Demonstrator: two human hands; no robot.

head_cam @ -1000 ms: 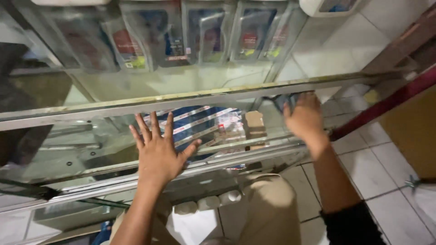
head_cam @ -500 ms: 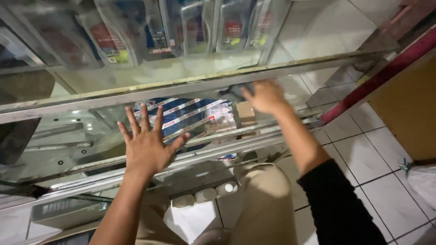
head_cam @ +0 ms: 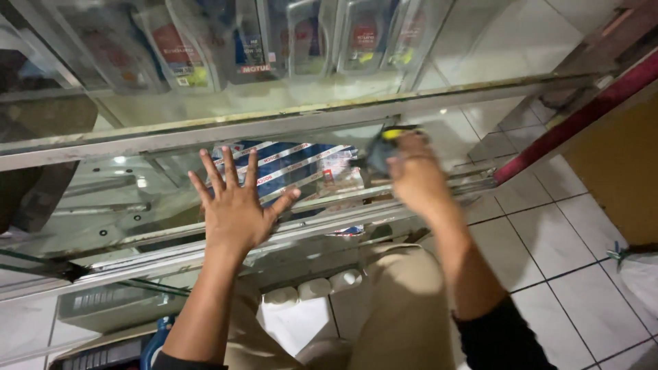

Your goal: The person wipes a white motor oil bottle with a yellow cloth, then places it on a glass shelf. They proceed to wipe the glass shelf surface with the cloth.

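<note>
While the left hand [head_cam: 236, 205] lies flat with fingers spread wide on the glass tabletop [head_cam: 137, 199] of a display case, its grip is released and holds nothing; the pressed palm reads as a brace that steadies the pane or the body leaning over it. The right hand [head_cam: 415, 175] is blurred, set on the same glass nearer its right end, and it appears to clutch a dark cloth [head_cam: 384, 147] with a yellow edge against the surface, though the blur leaves the exact hold uncertain. Under the glass, between the two hands, lie blue and white striped packages [head_cam: 295, 168], shut away beneath the pane and out of reach from above. A metal frame rail [head_cam: 274, 123] runs along the far edge of the pane, and a second rail bounds the near edge just below the left wrist, so the hands have open glass to either side but little depth front to back. Beyond the far rail stand grey bottles [head_cam: 301, 41] in a row behind more glass. To the right the case ends, and white floor tiles [head_cam: 548, 240] give free room there. Below, a white bag [head_cam: 295, 322] sits near the person's tan trousers [head_cam: 404, 308].
</note>
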